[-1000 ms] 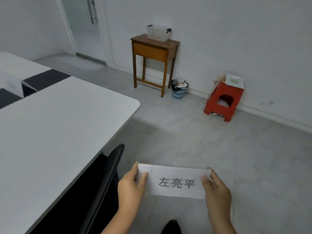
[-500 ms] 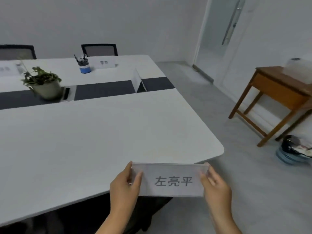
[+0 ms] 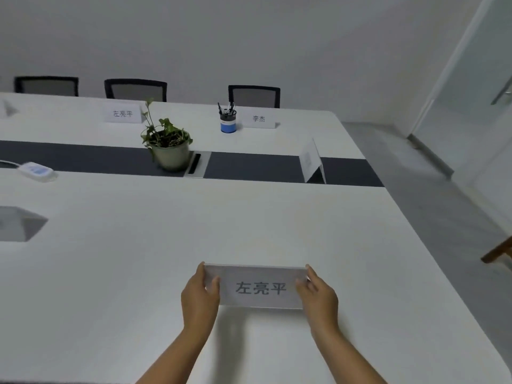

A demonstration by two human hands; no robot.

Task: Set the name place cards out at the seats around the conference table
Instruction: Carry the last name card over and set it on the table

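A white name card (image 3: pixel 259 287) with three dark characters is held between both hands over the near side of the white conference table (image 3: pixel 138 245). My left hand (image 3: pixel 200 296) grips its left end, my right hand (image 3: pixel 318 296) its right end. Its lower edge is at or just above the tabletop. Two more name cards stand on the far side: one (image 3: pixel 123 114) left of the plant, another (image 3: pixel 259 119) by the pen cup. A third tent card (image 3: pixel 311 160) stands at the table's right end, seen edge-on. A further card (image 3: pixel 16 223) shows at the left edge.
A potted plant (image 3: pixel 167 146) sits on the dark centre strip (image 3: pixel 249 166), beside a cable hatch (image 3: pixel 195 164). A blue pen cup (image 3: pixel 228 121) and a white power strip (image 3: pixel 36 170) lie farther off. Three black chairs (image 3: pixel 253 96) line the far side. A glass door (image 3: pixel 484 79) is at right.
My view has swung left from the floor and side table onto the conference table. Both hands have carried the card from beyond the table's edge to over its near surface.
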